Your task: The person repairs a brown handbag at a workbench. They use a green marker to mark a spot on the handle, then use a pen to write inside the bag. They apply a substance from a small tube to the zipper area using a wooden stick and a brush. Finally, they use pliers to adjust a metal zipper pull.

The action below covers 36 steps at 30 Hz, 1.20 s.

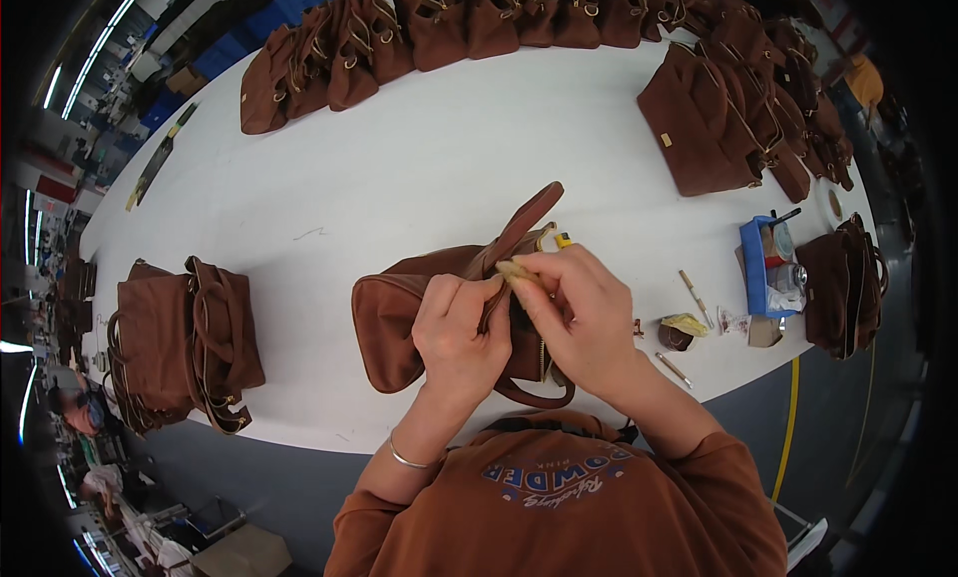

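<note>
A white table is supporting a brown bag near the middle of its closer edge, where the left hand is pinching the bag's handle and the right hand, close beside it, is pinching a small yellowish piece at that handle.

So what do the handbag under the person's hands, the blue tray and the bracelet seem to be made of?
Brown handbag: leather or imitation leather, smooth with a faint sheen; its soft creases suggest this, but can't settle which.
Blue tray: probably plastic, given its even colour and straight walls.
Bracelet: likely polished metal; it's thin, silvery and bright.
</note>
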Motion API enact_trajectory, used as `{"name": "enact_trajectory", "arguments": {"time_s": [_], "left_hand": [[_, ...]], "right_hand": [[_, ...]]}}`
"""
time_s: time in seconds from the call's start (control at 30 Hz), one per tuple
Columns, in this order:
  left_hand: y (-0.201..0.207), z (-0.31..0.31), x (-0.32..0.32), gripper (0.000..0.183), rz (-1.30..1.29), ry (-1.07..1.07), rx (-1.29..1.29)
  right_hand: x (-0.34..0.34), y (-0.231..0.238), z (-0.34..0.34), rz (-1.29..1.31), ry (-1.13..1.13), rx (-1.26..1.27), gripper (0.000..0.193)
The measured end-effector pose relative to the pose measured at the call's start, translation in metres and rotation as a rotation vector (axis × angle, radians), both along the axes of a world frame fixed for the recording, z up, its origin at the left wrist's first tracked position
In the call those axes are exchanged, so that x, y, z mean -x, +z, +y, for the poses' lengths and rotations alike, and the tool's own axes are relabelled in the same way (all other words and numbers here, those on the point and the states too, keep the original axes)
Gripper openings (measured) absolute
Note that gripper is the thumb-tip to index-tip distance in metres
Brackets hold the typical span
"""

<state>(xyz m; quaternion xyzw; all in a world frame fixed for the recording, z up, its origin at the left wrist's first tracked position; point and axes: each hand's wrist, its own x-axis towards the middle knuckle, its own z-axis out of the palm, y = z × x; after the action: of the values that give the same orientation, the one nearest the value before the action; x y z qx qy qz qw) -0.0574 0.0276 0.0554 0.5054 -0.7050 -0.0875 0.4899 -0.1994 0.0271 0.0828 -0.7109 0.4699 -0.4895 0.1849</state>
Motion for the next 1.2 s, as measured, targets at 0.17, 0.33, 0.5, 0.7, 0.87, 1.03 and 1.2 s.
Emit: {"name": "enact_trajectory", "arguments": {"time_s": [0.17, 0.33, 0.5, 0.7, 0.87, 1.03, 1.2], "left_hand": [[-0.004, -0.001, 0.002, 0.02, 0.013, -0.008, 0.024], [0.0, 0.0, 0.001, 0.021, 0.012, -0.005, 0.028], [-0.001, 0.001, 0.001, 0.02, 0.004, -0.002, 0.032], [-0.004, -0.001, 0.001, 0.021, 0.005, -0.021, 0.051], [-0.003, 0.001, 0.001, 0.021, 0.012, -0.016, 0.047], [-0.006, 0.001, 0.002, 0.022, 0.023, -0.02, 0.051], [-0.009, 0.001, 0.004, 0.021, -0.002, -0.034, 0.058]], "right_hand": [[-0.004, -0.013, -0.005, 0.121, -0.096, 0.109, 0.021], [0.008, -0.001, -0.007, 0.0, -0.139, -0.002, 0.02], [-0.003, -0.003, 0.004, -0.056, 0.016, 0.003, 0.02], [0.0, -0.018, -0.005, 0.03, -0.089, 0.097, 0.023], [0.005, -0.009, 0.002, -0.085, -0.063, -0.022, 0.025], [-0.005, -0.017, 0.009, -0.053, 0.016, 0.039, 0.025], [-0.01, -0.02, -0.006, 0.079, -0.118, 0.111, 0.025]]}}
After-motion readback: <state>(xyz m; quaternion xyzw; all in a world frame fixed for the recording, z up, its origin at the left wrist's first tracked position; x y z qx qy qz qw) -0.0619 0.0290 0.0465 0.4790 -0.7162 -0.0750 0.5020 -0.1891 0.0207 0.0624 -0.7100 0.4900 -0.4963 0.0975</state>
